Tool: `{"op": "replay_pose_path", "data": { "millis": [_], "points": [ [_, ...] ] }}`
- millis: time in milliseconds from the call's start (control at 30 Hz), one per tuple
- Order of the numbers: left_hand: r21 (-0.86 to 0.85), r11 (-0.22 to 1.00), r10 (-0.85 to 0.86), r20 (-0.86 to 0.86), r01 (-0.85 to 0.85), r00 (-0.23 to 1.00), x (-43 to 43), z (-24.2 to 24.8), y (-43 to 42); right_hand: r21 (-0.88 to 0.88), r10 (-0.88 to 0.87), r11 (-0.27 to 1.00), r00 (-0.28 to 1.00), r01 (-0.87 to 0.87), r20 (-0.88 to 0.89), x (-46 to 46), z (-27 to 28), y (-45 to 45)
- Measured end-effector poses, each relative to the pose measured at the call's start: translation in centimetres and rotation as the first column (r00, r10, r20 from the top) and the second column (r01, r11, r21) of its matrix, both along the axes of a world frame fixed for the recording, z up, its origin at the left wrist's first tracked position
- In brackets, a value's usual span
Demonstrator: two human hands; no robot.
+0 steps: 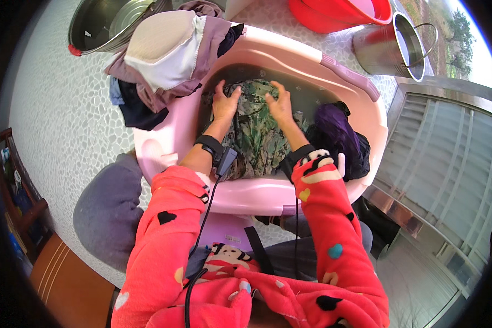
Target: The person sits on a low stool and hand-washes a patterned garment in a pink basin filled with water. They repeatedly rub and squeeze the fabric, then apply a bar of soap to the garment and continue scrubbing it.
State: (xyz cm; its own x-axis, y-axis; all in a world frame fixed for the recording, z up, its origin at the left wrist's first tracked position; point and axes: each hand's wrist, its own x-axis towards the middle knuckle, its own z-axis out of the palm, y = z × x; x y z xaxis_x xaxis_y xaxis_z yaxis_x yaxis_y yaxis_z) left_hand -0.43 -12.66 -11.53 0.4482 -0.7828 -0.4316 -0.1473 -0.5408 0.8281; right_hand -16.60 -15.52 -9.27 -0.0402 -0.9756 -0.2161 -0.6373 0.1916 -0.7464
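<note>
A wet camouflage garment (252,123) lies bunched in the murky water (299,92) of a pink plastic tub (246,194). My left hand (225,102) is at the garment's far left side, thumb and forefinger spread. Opposite it, at the far right side, is my right hand (279,104), its thumb and forefinger also apart with cloth between them. The other fingers of both hands are mostly hidden, so a firm grip cannot be made out. Dark purple and black cloth (338,131) is heaped in the tub's right end, beside my right wrist.
Clothes with a pale padded cup (158,45) hang over the tub's left rim. Behind stand a metal basin (102,28), a red basin (324,18) and a metal bucket (377,47). A metal-framed door panel (438,135) is at right. Black cables (207,213) run from my wristbands.
</note>
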Motion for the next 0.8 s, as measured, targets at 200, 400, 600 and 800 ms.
{"op": "replay_pose_path", "data": {
  "millis": [200, 400, 600, 800],
  "points": [
    [0.36, 0.708, -0.707, 0.36, 0.608, 0.609, -0.4, -2.5, -0.5, 0.132, 0.468, 0.876, 0.749, -0.464, -0.47, -0.2, -2.7, 1.4],
    [0.363, 0.733, -0.674, 0.27, 0.576, 0.688, -0.8, -2.6, -1.5, 0.186, 0.484, 0.875, 0.832, -0.448, -0.272, -0.9, -1.4, 0.8],
    [0.174, 0.955, -0.11, -0.542, 0.24, 0.833, 1.4, 1.2, -0.1, 0.4, -0.266, 0.913, 0.865, 0.083, 0.426, -3.4, 3.3, 2.7],
    [0.264, 0.931, 0.032, -0.747, 0.251, 0.664, 1.8, 10.0, 2.9, 0.285, -0.255, 0.957, 0.613, 0.051, 0.748, -5.6, 10.3, 7.6]
  ]
}}
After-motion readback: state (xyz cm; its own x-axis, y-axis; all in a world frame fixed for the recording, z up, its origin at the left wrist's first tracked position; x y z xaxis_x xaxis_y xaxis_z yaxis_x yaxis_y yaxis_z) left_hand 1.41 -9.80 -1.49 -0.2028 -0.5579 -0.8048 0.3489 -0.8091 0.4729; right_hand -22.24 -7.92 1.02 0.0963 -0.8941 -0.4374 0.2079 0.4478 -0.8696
